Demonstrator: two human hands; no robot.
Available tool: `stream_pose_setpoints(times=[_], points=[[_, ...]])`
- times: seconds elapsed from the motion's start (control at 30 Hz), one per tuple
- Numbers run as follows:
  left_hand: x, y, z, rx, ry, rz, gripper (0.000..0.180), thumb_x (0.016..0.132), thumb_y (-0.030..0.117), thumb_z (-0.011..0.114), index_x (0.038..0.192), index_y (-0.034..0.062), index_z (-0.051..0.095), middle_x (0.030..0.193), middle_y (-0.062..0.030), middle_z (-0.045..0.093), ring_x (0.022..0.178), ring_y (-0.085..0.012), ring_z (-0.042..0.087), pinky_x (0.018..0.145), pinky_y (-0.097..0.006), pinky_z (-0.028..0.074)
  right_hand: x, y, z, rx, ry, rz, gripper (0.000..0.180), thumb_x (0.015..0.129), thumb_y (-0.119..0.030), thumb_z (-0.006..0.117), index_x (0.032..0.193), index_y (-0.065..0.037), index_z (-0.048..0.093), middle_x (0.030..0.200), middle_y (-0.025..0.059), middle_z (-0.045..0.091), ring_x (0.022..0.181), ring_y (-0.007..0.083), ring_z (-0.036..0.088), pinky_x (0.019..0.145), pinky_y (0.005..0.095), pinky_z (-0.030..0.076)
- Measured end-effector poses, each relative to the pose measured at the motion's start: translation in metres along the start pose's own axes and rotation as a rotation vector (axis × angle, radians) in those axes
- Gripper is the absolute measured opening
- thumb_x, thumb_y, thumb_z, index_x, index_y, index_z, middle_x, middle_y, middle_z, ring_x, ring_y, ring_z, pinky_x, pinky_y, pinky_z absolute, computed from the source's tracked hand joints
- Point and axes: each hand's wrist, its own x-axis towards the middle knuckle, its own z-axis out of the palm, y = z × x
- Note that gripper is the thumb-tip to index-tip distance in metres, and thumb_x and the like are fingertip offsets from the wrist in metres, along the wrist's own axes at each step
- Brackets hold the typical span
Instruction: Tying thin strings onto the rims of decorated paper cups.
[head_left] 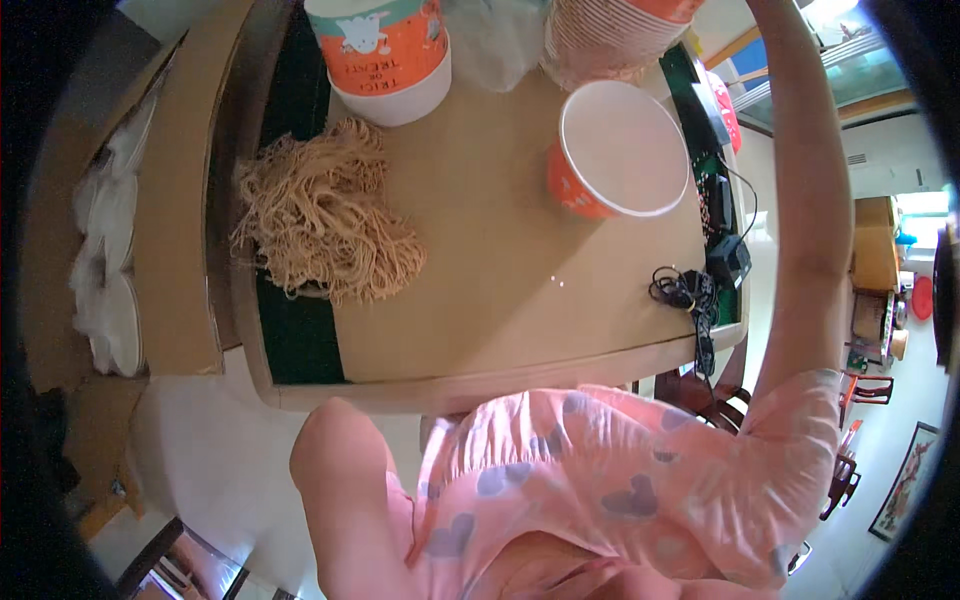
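Observation:
My right arm (808, 200) stretches up along the right side and leaves the picture at the top edge, so my right hand is out of sight. My left hand does not show either. A white-lined orange paper bucket (625, 148) sits on the cardboard table cover (480, 250), its mouth tilted toward me. Farther left, another orange and teal printed bucket (388, 50) has a white band around its lower end. A tangled bundle of tan string (330, 215) lies in front of it. At the far edge rises a nested stack of paper buckets (615, 40).
Clear plastic wrap (495, 40) is bunched between the printed bucket and the stack. A coiled black cable (690, 295) and a black adapter (728, 260) lie by the right rim. On the left, a cardboard box (180, 200) holds white round pieces (120, 310) in plastic.

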Motion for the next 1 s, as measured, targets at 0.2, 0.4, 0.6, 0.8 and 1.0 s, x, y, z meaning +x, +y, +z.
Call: stream_pose_setpoints(times=[0.2, 0.4, 0.6, 0.8, 1.0], points=[[-0.003, -0.021, -0.023, 0.419, -0.034, 0.108, 0.051, 0.104, 0.036, 0.03, 0.143, 0.0031, 0.036, 0.152, -0.0107, 0.032, 0.14, -0.0248, 0.027, 0.117, -0.039, 0.018, -0.235, -0.197, -0.009, 0.657, -0.099, -0.04, 0.013, 0.084, -0.001, 0.063, 0.096, -0.002, 0.066, 0.099, 0.0136, 0.067, 0.087, 0.027, 0.065, 0.074, 0.0344, 0.05], [0.002, -0.016, 0.09, 0.791, -0.165, 0.218, 0.05, 0.104, 0.034, 0.031, 0.143, 0.0043, 0.036, 0.153, -0.0084, 0.03, 0.142, -0.024, 0.024, 0.118, -0.041, 0.016, -0.391, -0.27, 0.048, 0.605, -0.514, 0.347, 0.048, 0.08, -0.013, 0.068, 0.125, -0.006, 0.053, 0.129, 0.0177, 0.052, 0.119, 0.0362, 0.048, 0.103, 0.0433, 0.04], [-0.001, -0.012, 0.14, 1.19, -0.305, 0.433, 0.049, 0.104, 0.033, 0.032, 0.144, 0.0055, 0.036, 0.154, -0.0061, 0.027, 0.143, -0.0233, 0.021, 0.118, -0.042, 0.013, -0.402, -0.18, 0.061, 0.224, -0.346, 0.437, 0.044, 0.087, -0.02, 0.058, 0.126, 0.0, 0.051, 0.129, 0.0206, 0.052, 0.124, 0.0362, 0.045, 0.105, 0.0438, 0.038], [-0.017, -0.008, 0.14, 1.567, -0.369, 0.743, 0.048, 0.103, 0.031, 0.033, 0.144, 0.0067, 0.036, 0.156, -0.0039, 0.025, 0.144, -0.0225, 0.018, 0.118, -0.044, 0.011, -0.4, -0.225, 0.067, 0.327, -0.513, 0.244, 0.043, 0.09, -0.022, 0.056, 0.127, -0.001, 0.05, 0.136, 0.0169, 0.049, 0.129, 0.032, 0.043, 0.108, 0.0419, 0.033], [-0.028, -0.004, 0.153, 1.91, -0.384, 1.0, 0.047, 0.103, 0.029, 0.035, 0.145, 0.0079, 0.036, 0.157, -0.0016, 0.023, 0.145, -0.0218, 0.015, 0.119, -0.046, 0.009, -0.406, -0.179, 0.064, 0.15, -0.45, 0.454, 0.041, 0.091, -0.022, 0.055, 0.126, -0.002, 0.051, 0.133, 0.0171, 0.051, 0.13, 0.0314, 0.042, 0.109, 0.0417, 0.034]])
